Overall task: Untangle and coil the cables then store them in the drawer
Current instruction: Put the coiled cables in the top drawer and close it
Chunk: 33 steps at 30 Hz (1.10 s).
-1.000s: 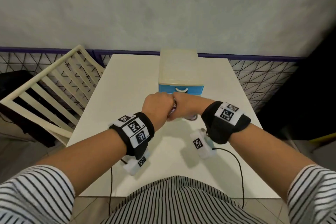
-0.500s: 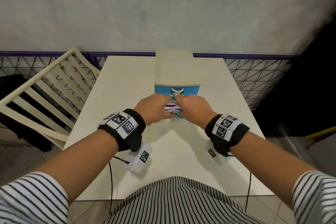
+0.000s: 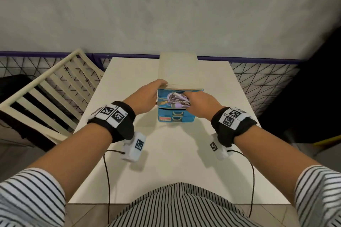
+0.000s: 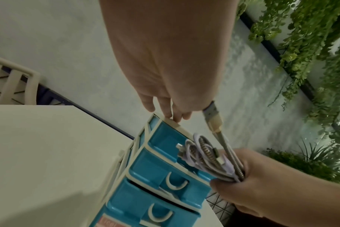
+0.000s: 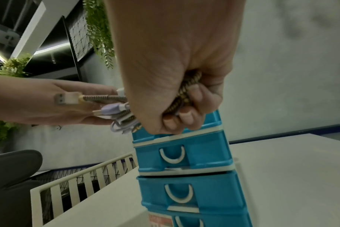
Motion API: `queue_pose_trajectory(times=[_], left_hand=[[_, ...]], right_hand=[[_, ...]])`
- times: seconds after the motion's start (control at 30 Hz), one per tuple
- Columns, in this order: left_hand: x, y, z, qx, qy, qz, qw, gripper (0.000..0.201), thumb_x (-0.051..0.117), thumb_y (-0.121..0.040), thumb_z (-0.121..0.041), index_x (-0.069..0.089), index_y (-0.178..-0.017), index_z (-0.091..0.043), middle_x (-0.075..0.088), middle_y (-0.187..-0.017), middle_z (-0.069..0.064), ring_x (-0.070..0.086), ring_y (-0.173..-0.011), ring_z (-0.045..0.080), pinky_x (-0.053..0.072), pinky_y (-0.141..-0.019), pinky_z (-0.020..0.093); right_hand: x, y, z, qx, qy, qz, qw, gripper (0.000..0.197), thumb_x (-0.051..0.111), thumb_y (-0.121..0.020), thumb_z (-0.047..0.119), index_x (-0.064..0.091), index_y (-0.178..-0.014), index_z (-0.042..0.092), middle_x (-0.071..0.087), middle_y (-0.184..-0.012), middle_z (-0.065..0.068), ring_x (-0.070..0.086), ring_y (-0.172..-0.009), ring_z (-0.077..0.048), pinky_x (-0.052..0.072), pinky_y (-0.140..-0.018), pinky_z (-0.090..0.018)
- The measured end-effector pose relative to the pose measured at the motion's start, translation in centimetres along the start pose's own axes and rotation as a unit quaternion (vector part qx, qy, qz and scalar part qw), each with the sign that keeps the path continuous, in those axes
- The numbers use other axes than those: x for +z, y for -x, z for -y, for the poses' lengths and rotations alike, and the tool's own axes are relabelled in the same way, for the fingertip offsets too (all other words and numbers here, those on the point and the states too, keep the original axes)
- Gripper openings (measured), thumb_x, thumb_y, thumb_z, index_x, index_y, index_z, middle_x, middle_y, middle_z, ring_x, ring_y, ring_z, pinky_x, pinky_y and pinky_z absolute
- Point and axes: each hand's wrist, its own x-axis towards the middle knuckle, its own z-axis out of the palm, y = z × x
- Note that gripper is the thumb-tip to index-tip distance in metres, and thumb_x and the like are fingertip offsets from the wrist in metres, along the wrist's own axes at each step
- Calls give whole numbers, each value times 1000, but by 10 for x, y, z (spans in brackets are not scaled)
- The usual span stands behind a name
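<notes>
A coiled bundle of purple and braided cables (image 3: 178,100) (image 4: 208,155) (image 5: 122,118) is gripped in my right hand (image 3: 198,105) (image 5: 177,76), which holds it in the pulled-out blue top drawer (image 3: 162,96) (image 4: 163,138) of a small cream drawer unit (image 3: 177,68). Plug ends stick out of the bundle to the left. My left hand (image 3: 147,96) (image 4: 165,64) (image 5: 49,104) rests against the unit's left top corner, its straight fingers (image 4: 174,117) touching the cream top frame and holding nothing.
The two lower drawers (image 3: 175,116) (image 5: 184,192) are closed. The unit stands at the far middle of a white table (image 3: 175,162). A cream slatted chair (image 3: 46,94) is at the left, with black mesh fencing (image 3: 262,83) and a grey wall behind.
Both hands moved forward from mid-table to the unit. The top drawer now stands open. My left hand let go of the bundle and went to the unit's top; the right carried the bundle into the drawer.
</notes>
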Motion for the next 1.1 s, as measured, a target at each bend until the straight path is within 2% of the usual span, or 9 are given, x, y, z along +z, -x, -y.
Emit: queue_pose_trajectory(times=[0.2,0.3,0.37,0.5,0.6,0.77,0.87,0.97,1.1], left_hand=[[-4,-4,12,-17,-19,32,999,37,29,-92,1,40,-122,-17,46,-65,1,43,-64,25,34,-55,28],[-5,-5,19,-13,-14,58,998,37,29,-91,3,50,-117,-16,63,-109,15,54,-104,34,38,-73,24],[-3,-6,25,3,-20,83,996,40,32,-90,7,58,-114,-11,38,-152,4,34,-140,20,28,-99,15],[-4,-7,26,17,29,116,993,52,36,-88,13,65,-76,-29,12,-160,-3,9,-148,9,16,-112,19],[-8,-9,21,0,23,136,990,47,39,-90,8,73,-80,-23,6,-160,-8,5,-147,5,15,-114,21],[-15,-7,12,-27,6,176,984,40,40,-92,4,77,-95,-12,-3,-160,-11,0,-147,4,11,-116,23],[-18,-8,8,-33,-4,197,980,41,40,-91,4,76,-99,-14,-8,-160,-9,-5,-147,6,8,-119,26],[-17,-7,7,-35,-4,201,979,41,40,-91,4,76,-99,-14,-8,-160,-9,-7,-147,6,7,-120,27],[-16,-7,8,-35,2,202,979,44,38,-89,6,76,-95,-16,-8,-160,-10,-8,-146,3,7,-119,27]], right_hand=[[-7,17,10,3,-54,29,998,15,55,-88,23,62,-99,15,66,-89,-5,60,-81,-26,40,-61,-28],[-17,36,12,7,-86,82,993,10,55,-87,20,55,-77,19,58,-75,-1,52,-71,-23,35,-51,-27],[-28,44,13,28,-128,109,985,17,55,-87,18,51,-71,17,52,-67,-1,50,-62,-21,34,-46,-23],[-57,36,10,119,-252,90,956,4,54,-86,13,56,-84,10,55,-65,-7,47,-46,-19,33,-37,-18],[-71,24,10,166,-168,115,965,7,48,-87,9,53,-89,4,55,-67,-11,47,-46,-20,34,-39,-20],[-84,29,31,129,62,207,968,23,48,-94,16,61,-108,4,55,-76,-5,45,-57,-15,37,-51,-24],[-82,32,47,92,159,236,954,36,45,-98,24,57,-126,5,60,-104,-10,51,-84,-22,44,-78,-31],[-81,27,59,104,140,250,952,46,35,-102,27,43,-140,2,52,-127,-19,46,-102,-29,34,-104,-34],[-81,17,64,118,90,237,960,48,28,-104,26,32,-147,4,38,-151,-16,38,-136,-30,27,-108,-35]])
